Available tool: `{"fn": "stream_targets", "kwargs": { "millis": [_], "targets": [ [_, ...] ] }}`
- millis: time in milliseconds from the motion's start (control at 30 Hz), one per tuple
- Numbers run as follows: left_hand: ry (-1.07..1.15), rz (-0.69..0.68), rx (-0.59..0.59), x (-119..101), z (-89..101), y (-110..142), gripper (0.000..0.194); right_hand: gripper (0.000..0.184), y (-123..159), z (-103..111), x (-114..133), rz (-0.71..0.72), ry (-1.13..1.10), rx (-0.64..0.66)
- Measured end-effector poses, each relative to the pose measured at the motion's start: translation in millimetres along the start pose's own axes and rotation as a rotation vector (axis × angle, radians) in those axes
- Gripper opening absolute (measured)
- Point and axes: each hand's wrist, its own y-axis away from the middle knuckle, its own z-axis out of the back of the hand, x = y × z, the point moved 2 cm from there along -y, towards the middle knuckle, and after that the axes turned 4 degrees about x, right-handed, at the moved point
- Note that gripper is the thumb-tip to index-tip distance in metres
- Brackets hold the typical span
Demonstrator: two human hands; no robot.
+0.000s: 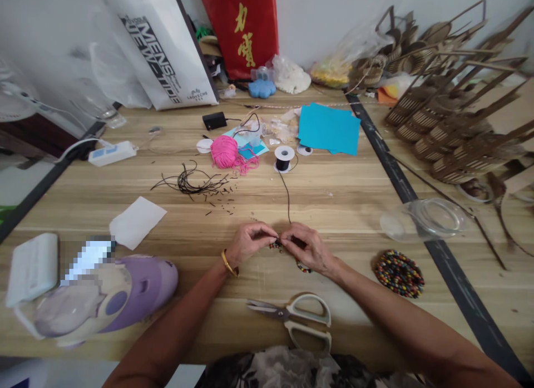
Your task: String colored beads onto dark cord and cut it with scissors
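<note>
At the middle of the table my left hand [252, 242] and my right hand [309, 247] meet at their fingertips. Both pinch a thin black cord [287, 199], which runs from a white spool [283, 158] down to my right hand. A string of multicoloured beads [304, 268] shows below my right hand, and more of its beads sit just under the fingertips. My fingers hide the exact grip and part of the bead string. Scissors [287, 313] with pale handles lie spread apart nearer my body.
Coiled bead strings [399, 274] lie to the right, near a clear plastic container [434, 218]. Left are a purple-and-white device [142, 290] and white paper [137, 222]. Cut black cords [192, 182], pink yarn [225, 152] and blue sheets [329, 127] lie farther back. Woven baskets [442, 137] stand right.
</note>
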Motion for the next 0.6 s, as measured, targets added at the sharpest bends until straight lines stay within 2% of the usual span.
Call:
{"fn": "stream_targets", "kwargs": {
  "millis": [433,600],
  "targets": [
    [-0.029,-0.038,-0.002,0.9,-0.2,-0.6,0.018,0.013,0.6,-0.8,-1.8,0.010,-0.007,-0.003],
    [-0.032,-0.113,-0.011,-0.2,-0.3,-1.2,0.017,0.012,1.5,-1.3,-2.6,0.006,-0.006,-0.004]
  ]
}}
